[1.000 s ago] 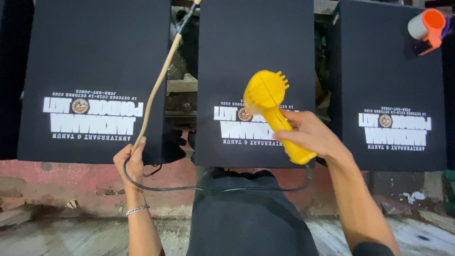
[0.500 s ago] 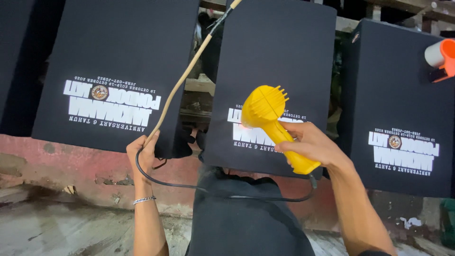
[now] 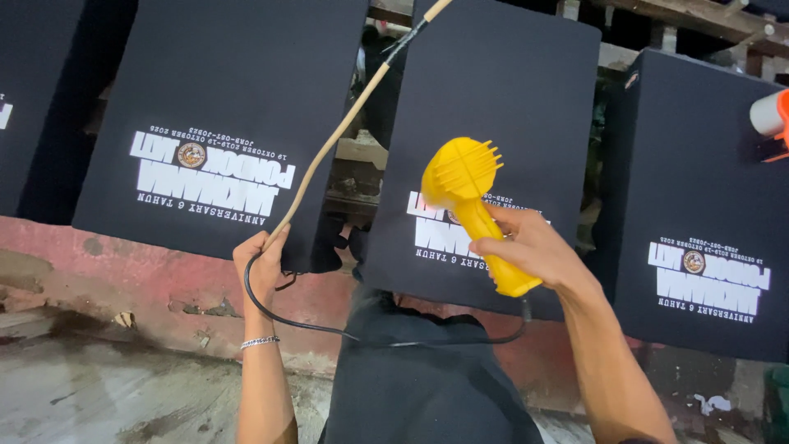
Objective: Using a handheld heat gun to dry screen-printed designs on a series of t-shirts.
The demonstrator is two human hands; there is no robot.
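Fingers of the right hand [image 3: 534, 247] clamped around yellow plastic heat gun [image 3: 472, 205] at frame centre; left hand [image 3: 261, 265] fingers closed on thin tan wooden stick [image 3: 345, 136] at centre-left.

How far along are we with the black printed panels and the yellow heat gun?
Done: the three black panels in view all already carry white print, including the left panel and right panel.

In hand: the right hand points the yellow heat gun at the middle panel's print; the left hand grips a wooden stick and black cord.

Left: which prints are dry cannot be told.
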